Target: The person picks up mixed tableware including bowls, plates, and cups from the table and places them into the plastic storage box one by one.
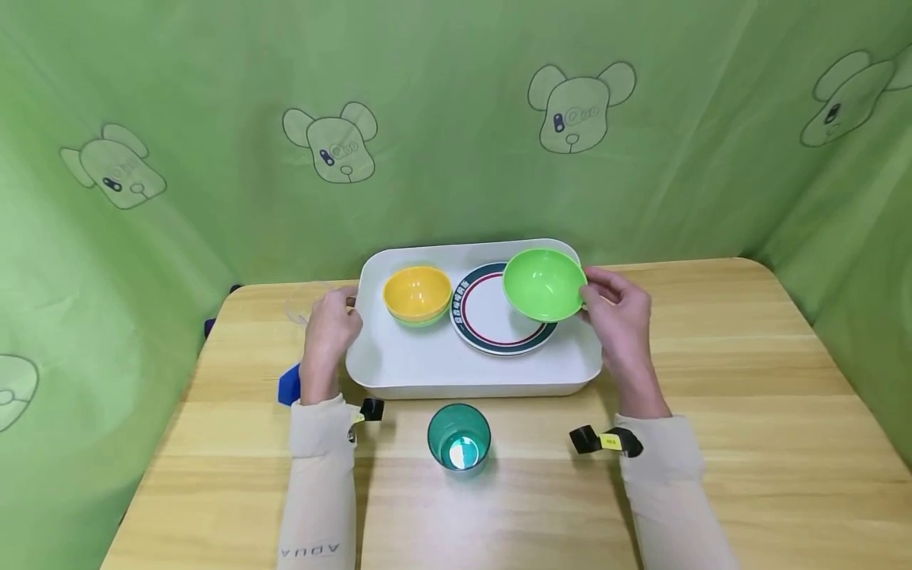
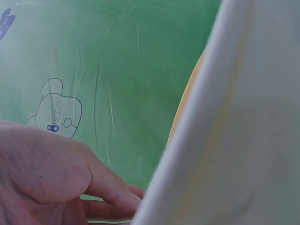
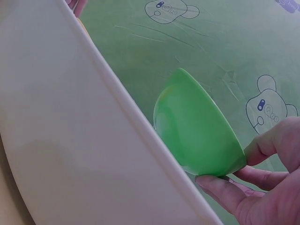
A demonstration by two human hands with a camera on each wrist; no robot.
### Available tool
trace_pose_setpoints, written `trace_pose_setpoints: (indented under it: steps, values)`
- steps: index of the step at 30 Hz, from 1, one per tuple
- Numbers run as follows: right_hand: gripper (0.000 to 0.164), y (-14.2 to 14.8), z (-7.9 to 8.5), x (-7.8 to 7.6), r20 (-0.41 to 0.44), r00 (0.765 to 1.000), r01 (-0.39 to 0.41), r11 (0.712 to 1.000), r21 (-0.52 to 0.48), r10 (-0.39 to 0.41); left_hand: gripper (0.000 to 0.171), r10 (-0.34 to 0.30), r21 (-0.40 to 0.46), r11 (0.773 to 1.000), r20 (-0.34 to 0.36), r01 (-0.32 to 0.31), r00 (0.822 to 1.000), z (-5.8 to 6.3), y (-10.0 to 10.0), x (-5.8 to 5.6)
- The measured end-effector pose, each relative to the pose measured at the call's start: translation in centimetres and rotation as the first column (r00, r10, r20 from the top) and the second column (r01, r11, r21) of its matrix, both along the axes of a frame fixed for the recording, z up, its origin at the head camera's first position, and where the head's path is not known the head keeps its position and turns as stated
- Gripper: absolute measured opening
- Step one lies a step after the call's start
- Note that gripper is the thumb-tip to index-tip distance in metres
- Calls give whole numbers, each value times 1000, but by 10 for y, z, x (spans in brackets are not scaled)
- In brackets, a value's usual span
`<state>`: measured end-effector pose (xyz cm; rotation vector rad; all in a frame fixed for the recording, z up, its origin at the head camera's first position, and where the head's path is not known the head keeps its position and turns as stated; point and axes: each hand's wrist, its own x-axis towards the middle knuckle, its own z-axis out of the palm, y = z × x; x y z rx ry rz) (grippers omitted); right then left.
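Tray (image 1: 409, 369) (left fingers (image 2: 110, 187) gripping), stacked bowls (image 1: 418, 293), plate (image 1: 490, 318) inside, right fingers (image 3: 227, 193) pinching green bowl (image 1: 545, 283)

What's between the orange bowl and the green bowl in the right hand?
The head view shows part of a plate there, lying in the tray.

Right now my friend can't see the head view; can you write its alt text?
A person's right hand holds a green bowl over a plate in a white tray, the left hand at the tray's left edge. Beside the plate, a yellow bowl sits in another green one; a teal cup stands before the tray.
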<state>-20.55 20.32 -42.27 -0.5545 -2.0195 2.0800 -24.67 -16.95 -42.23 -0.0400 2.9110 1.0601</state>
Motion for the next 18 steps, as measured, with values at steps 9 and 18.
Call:
trace_pose_setpoints:
  steps: [9, 18]
  values:
    - [42, -1, -5, 2, 10, 1000, -30, 999, 28, 29, 40, 5, -13, 1000, -21, -6, 1000, -3, 0, 7]
    - [42, 0, -1, 3, -2, 999, -35, 999, 34, 35, 39, 21, -1, 1000, 2, -21, 1000, 2, 5, 5]
